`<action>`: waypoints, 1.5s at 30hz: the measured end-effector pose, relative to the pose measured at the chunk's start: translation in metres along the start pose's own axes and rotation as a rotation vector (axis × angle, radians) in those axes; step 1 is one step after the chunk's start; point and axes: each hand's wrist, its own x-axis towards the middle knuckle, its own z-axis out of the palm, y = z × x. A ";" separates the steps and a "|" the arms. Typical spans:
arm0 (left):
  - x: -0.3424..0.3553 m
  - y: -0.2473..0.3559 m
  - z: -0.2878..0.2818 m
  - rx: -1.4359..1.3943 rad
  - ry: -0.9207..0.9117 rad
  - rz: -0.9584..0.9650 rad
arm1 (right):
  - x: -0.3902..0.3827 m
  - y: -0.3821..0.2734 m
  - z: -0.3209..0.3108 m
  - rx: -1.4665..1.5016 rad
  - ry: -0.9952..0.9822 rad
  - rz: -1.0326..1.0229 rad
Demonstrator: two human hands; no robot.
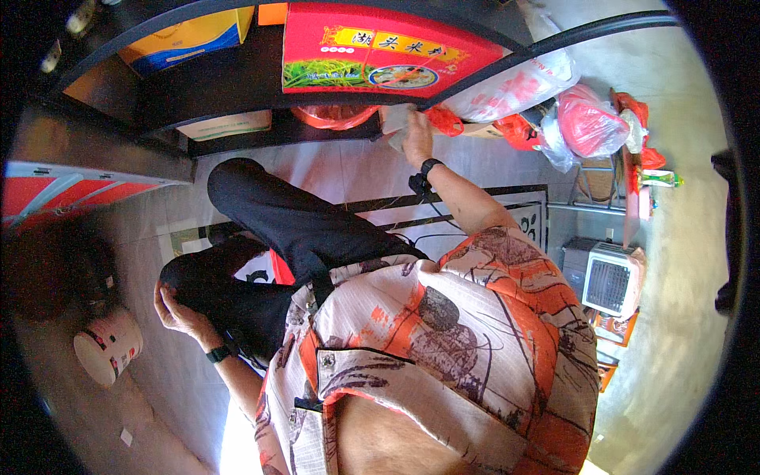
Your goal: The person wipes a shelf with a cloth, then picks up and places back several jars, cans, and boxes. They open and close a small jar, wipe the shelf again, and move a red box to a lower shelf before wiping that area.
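Observation:
My right hand point(417, 140) reaches out to the front edge of a low black shelf. Its fingers are closed on a crumpled pale grey cloth point(398, 119), which lies against the shelf edge. Just left of the cloth, a red plastic bag point(336, 116) sits on the lower shelf, and a smaller red bag point(445, 121) is right beside my fingers. My left hand point(182, 315) rests against my bent knee in black trousers point(210, 273), its fingers stretched out and holding nothing.
Above the cloth, a large red carton point(388, 51) stands on the black shelf point(214, 87), with a yellow-and-blue box point(188, 39) farther left. Plastic bags point(590, 123) crowd the right side. A white-framed heater-like appliance point(611, 279) and a white bucket point(108, 346) stand on the floor.

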 end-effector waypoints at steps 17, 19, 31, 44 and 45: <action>0.013 -0.023 -0.011 0.076 -0.034 0.060 | 0.033 -0.027 0.134 0.623 0.557 0.364; 0.015 -0.025 -0.011 0.066 -0.035 0.045 | 0.013 -0.083 0.140 0.691 0.363 0.285; 0.002 -0.015 -0.013 0.051 0.035 0.007 | -0.017 -0.130 0.058 0.801 0.132 0.190; 0.001 -0.010 -0.009 0.015 0.004 -0.051 | 0.028 -0.029 0.025 0.201 0.275 0.045; 0.002 -0.011 -0.009 -0.020 -0.009 -0.056 | 0.023 -0.033 0.012 0.258 0.319 -0.003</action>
